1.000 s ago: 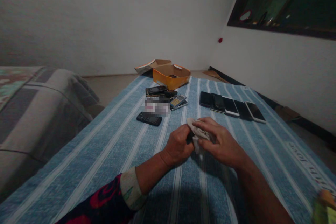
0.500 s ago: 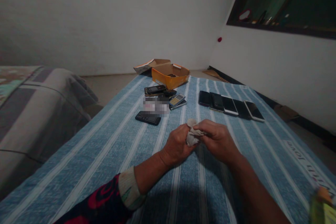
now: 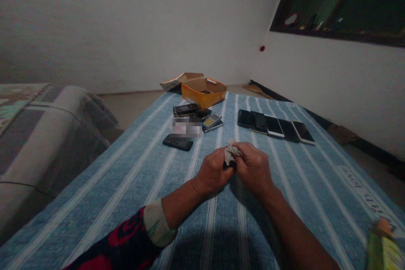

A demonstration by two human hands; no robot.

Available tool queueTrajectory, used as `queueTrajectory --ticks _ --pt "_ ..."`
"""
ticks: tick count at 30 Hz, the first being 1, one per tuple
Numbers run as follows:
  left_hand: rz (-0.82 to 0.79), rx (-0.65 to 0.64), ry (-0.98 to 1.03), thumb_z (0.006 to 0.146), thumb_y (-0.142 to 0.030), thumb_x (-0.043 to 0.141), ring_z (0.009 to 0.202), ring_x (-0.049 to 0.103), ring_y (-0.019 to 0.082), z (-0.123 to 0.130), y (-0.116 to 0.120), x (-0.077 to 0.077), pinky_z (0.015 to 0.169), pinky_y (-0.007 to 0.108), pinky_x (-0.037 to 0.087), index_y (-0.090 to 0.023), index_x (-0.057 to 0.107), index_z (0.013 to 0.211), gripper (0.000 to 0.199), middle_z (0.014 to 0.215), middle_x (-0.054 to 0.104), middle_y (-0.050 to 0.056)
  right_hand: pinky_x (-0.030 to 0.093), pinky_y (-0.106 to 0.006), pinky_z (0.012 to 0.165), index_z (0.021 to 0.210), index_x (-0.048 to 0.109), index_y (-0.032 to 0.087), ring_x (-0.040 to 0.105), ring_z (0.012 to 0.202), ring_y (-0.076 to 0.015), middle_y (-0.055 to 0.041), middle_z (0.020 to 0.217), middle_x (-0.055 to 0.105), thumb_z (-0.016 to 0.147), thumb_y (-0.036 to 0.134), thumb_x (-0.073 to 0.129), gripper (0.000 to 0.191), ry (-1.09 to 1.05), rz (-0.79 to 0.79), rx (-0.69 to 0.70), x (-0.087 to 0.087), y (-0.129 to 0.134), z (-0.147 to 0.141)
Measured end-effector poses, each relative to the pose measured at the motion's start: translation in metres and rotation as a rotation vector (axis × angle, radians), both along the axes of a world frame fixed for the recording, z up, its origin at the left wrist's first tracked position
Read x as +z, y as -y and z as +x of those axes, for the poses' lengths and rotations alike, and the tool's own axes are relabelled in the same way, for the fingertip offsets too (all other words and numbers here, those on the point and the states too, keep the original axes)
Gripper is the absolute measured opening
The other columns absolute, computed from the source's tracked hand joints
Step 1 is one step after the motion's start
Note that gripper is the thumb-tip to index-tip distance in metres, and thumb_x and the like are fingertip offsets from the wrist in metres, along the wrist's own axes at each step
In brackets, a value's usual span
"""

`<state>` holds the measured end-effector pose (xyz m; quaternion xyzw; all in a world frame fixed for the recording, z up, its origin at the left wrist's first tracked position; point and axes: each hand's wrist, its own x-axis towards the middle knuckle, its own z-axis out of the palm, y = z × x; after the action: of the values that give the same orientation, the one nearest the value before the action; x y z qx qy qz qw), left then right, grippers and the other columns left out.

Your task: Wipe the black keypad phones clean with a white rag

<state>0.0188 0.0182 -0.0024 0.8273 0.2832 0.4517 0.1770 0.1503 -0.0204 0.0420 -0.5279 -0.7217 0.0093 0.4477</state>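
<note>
Rag [image 3: 230, 151] sits pinched between our left hand [image 3: 213, 173] and right hand [image 3: 253, 168], both closed narrow above the blue striped sheet [image 3: 95, 215]. A close, firm pinch keeps it against the small dark object [image 3: 229, 164], mostly hidden.

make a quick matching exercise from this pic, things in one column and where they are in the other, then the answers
Things
1. crumpled pale cloth
2. orange cardboard box
3. black keypad phone
4. row of smartphones

Places
A. far end of the blue striped cover
B. held between the left hand and right hand
C. lined up on the cover's right half
D. lying flat on the cover's left half

Pairs: 1-B; 2-A; 3-D; 4-C
</note>
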Motion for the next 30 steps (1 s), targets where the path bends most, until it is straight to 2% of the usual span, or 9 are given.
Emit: queueTrajectory --ticks 4,7,12,15,17,20,23,26,30 --pt "-0.005 0.01 -0.045 0.075 -0.015 0.057 0.073 0.06 0.018 -0.001 0.001 0.0 0.069 0.03 0.052 -0.017 0.054 0.085 0.011 0.079 0.062 0.003 0.047 -0.028 0.072 0.087 0.067 0.018 0.064 0.077 -0.0186 -0.0067 0.082 0.069 0.076 0.007 0.044 0.027 -0.005 0.027 -0.03 -0.002 -0.002 -0.001" --pt "-0.002 -0.017 -0.07 0.076 -0.019 0.06 0.082 0.063 0.02 -0.001 0.003 0.0 0.075 0.032 0.053 -0.017 0.055 0.092 0.017 0.087 0.065 0.006 0.047 -0.029 0.072 0.086 0.068 0.019 0.064 0.076 -0.0188 -0.0058 0.081 0.069 0.075 0.009 0.045 0.027 -0.045 0.003 -0.091 -0.003 -0.006 0.007" --pt "-0.003 0.007 -0.059 0.077 -0.029 0.067 0.086 0.065 0.021 -0.001 0.004 -0.001 0.077 0.033 0.054 -0.016 0.055 0.107 0.035 0.095 0.068 0.008 0.048 -0.03 0.069 0.091 0.068 0.018 0.064 0.073 -0.0185 -0.0035 0.081 0.07 0.078 0.021 0.054 0.019 -0.325 -0.096 -0.157 0.002 -0.013 0.027" --pt "0.017 0.022 -0.061 0.077 -0.029 0.067 0.084 0.065 0.021 -0.001 0.003 -0.001 0.075 0.033 0.054 -0.016 0.056 0.105 0.033 0.092 0.068 0.007 0.047 -0.028 0.062 0.092 0.066 0.017 0.061 0.066 -0.0165 -0.002 0.079 0.068 0.075 0.024 0.061 0.019 -0.481 -0.172 -0.137 0.009 -0.013 0.033" --pt "0.027 0.011 -0.055 0.078 -0.03 0.066 0.084 0.066 0.021 -0.001 0.003 0.0 0.075 0.034 0.054 -0.015 0.056 0.106 0.033 0.092 0.068 0.008 0.045 -0.026 0.057 0.09 0.066 0.018 0.06 0.062 -0.0147 -0.0002 0.076 0.067 0.075 0.023 0.062 0.017 -0.522 -0.256 -0.049 0.015 -0.009 0.035" --pt "0.023 -0.028 -0.037 0.082 -0.03 0.062 0.089 0.066 0.022 -0.001 0.003 0.001 0.077 0.034 0.054 -0.014 0.055 0.11 0.034 0.098 0.068 0.01 0.044 -0.024 0.058 0.088 0.068 0.019 0.059 0.063 -0.0137 0.0007 0.074 0.067 0.077 0.02 0.06 0.013 -0.422 -0.365 0.157 0.024 -0.001 0.034" --pt "0.036 -0.061 -0.003 0.084 -0.03 0.058 0.092 0.066 0.023 -0.001 0.003 0.001 0.079 0.034 0.055 -0.014 0.055 0.112 0.032 0.101 0.069 0.012 0.043 -0.024 0.065 0.083 0.068 0.019 0.06 0.069 -0.0139 -0.0002 0.076 0.068 0.077 0.011 0.055 0.017 -0.156 -0.364 0.319 0.029 0.005 0.031" --pt "0.059 -0.061 0.03 0.084 -0.031 0.057 0.091 0.066 0.023 -0.001 0.002 -0.001 0.078 0.034 0.055 -0.013 0.056 0.11 0.031 0.096 0.069 0.012 0.041 -0.025 0.065 0.078 0.065 0.018 0.059 0.069 -0.0145 -0.0014 0.073 0.065 0.075 0.005 0.049 0.021 0.048 -0.256 0.302 0.026 0.005 0.025" --pt "0.062 -0.044 0.038 0.083 -0.027 0.055 0.087 0.065 0.022 -0.001 0.001 -0.002 0.077 0.034 0.055 -0.014 0.058 0.1 0.022 0.089 0.067 0.009 0.039 -0.025 0.063 0.077 0.061 0.019 0.057 0.067 -0.0154 -0.0021 0.071 0.062 0.073 0.004 0.045 0.022 0.126 -0.116 0.19 0.015 0.002 0.015"
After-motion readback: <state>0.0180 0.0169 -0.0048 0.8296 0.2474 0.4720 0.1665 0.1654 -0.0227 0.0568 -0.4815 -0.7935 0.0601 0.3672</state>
